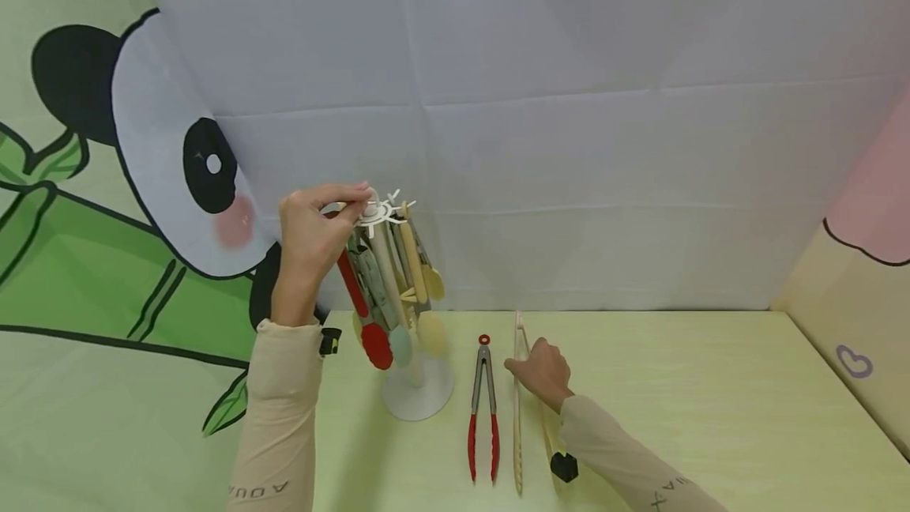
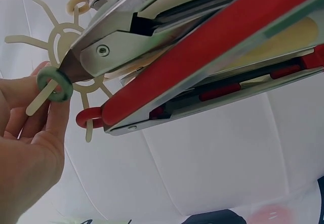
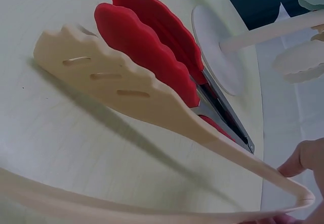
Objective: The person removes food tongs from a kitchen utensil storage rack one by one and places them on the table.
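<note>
At the top of a white utensil stand (image 1: 419,407), my left hand (image 1: 313,227) pinches the centre above the hooked ring (image 1: 381,214). Tongs hang by their loops from the hooks, among them red tongs (image 1: 377,344), green tongs (image 1: 401,348) and yellow tongs (image 1: 431,332). On the table, my right hand (image 1: 539,370) grips the beige tongs (image 3: 172,112) near their hinged end, thumb on one arm and fingers at the other. Their arms are spread, one with slots and a wavy edge. Red-tipped tongs (image 1: 472,441) lie between the stand and the beige tongs.
The pale yellow table (image 1: 682,409) meets a white cloth backdrop (image 1: 569,180) at its rear edge. A panda-printed cloth (image 1: 163,196) hangs on the left, and a pink and cream cloth (image 1: 846,314) borders the right side.
</note>
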